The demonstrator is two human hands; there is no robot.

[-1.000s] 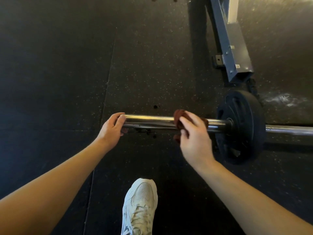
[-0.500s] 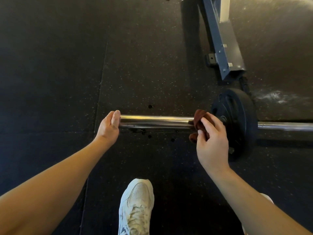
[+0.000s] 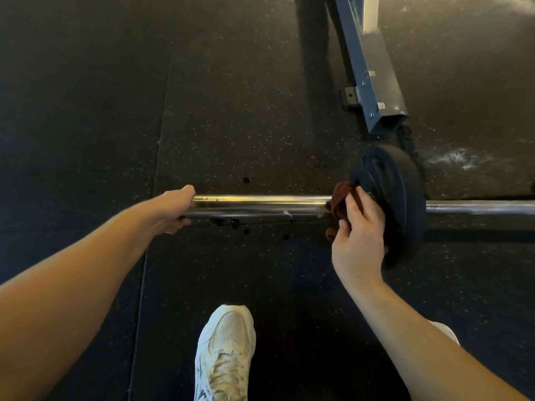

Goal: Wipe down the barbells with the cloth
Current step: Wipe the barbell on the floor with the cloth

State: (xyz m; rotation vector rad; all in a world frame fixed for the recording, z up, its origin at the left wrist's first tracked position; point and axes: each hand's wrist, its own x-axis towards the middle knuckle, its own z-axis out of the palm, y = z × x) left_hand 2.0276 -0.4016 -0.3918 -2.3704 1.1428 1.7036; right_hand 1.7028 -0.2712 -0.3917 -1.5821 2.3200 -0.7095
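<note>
A chrome barbell [image 3: 260, 205] lies across the black rubber floor, its sleeve end pointing left. A black weight plate [image 3: 399, 195] sits on it at the right, and the thinner shaft [image 3: 477, 206] runs on past the plate. My left hand [image 3: 173, 209] grips the free end of the sleeve. My right hand [image 3: 357, 235] holds a dark red cloth [image 3: 340, 198] wrapped round the sleeve, right up against the plate.
A blue-grey steel rack foot [image 3: 373, 79] lies on the floor behind the plate. My white sneaker [image 3: 225, 354] stands just below the bar. Dark spots [image 3: 246, 227] mark the mat under the sleeve. White scuffs [image 3: 457, 160] show on the floor at the right.
My right hand has slid the cloth rightwards along the sleeve from its middle to the plate. My left hand has closed further round the sleeve's end.
</note>
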